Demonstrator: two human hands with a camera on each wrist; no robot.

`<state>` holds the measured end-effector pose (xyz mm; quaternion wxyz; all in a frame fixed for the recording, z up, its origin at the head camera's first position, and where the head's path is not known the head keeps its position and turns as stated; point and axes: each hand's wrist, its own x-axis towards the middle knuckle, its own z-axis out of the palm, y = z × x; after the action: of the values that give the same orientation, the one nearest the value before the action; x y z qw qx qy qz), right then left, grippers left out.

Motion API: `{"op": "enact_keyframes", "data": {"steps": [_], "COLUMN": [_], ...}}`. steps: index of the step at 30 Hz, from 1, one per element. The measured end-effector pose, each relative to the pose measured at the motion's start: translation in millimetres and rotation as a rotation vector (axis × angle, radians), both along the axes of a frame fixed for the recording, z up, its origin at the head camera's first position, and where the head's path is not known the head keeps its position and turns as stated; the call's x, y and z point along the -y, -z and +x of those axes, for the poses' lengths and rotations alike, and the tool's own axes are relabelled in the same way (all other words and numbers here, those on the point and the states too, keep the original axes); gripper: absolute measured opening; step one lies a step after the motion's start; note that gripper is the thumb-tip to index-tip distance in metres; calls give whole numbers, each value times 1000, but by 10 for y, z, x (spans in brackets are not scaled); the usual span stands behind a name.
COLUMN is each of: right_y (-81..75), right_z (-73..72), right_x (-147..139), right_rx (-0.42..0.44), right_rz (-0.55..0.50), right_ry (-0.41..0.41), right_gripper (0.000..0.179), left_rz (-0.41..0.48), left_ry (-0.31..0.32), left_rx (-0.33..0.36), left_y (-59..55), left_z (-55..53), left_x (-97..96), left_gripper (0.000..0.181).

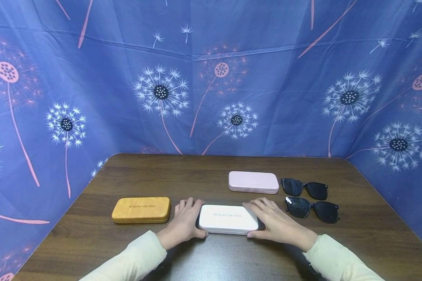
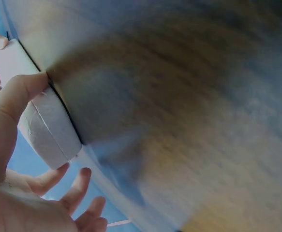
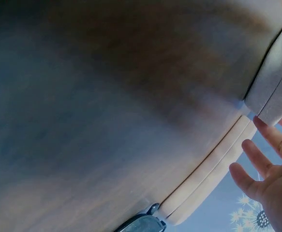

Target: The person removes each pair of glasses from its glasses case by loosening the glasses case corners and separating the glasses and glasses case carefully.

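A white glasses case (image 1: pixel 228 219) with lettering on its lid lies closed near the middle of the table. At its left end my left hand (image 1: pixel 186 219) holds it, thumb at the near edge and fingers at the far side. My right hand (image 1: pixel 272 220) grips the opposite end in the same way. The left wrist view has the left thumb pressed against the side of the white case (image 2: pixel 49 126), the other fingers spread beyond it. In the right wrist view, fingertips of the right hand (image 3: pixel 276 169) touch the end of the white case (image 3: pixel 271 87).
To the left lies a yellow glasses case (image 1: pixel 141 210). Behind the white case is a closed pink one (image 1: pixel 253 182). Two pairs of dark sunglasses, a farther pair (image 1: pixel 316 190) and a nearer pair (image 1: pixel 325 211), lie at the right. A blue dandelion-patterned cloth (image 1: pixel 197 78) hangs behind the wooden table (image 1: pixel 154 169).
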<state>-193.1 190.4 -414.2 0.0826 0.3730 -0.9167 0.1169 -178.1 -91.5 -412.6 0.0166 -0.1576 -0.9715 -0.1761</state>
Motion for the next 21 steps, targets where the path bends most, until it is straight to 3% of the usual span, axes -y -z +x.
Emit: {"op": "enact_keyframes", "data": {"steps": [9, 21], "right_y": [-10, -31], "right_z": [-12, -41], "right_x": [-7, 2], "right_rx": [42, 31], "right_rz": [12, -13], "right_ry": [34, 26], "right_gripper": [77, 75], "left_rz": [-8, -12], "left_ry": [75, 88], "left_rx": [-101, -127], "left_y": [-11, -81], "left_z": [11, -26], "left_x": [-27, -14], "left_gripper": [79, 75]}}
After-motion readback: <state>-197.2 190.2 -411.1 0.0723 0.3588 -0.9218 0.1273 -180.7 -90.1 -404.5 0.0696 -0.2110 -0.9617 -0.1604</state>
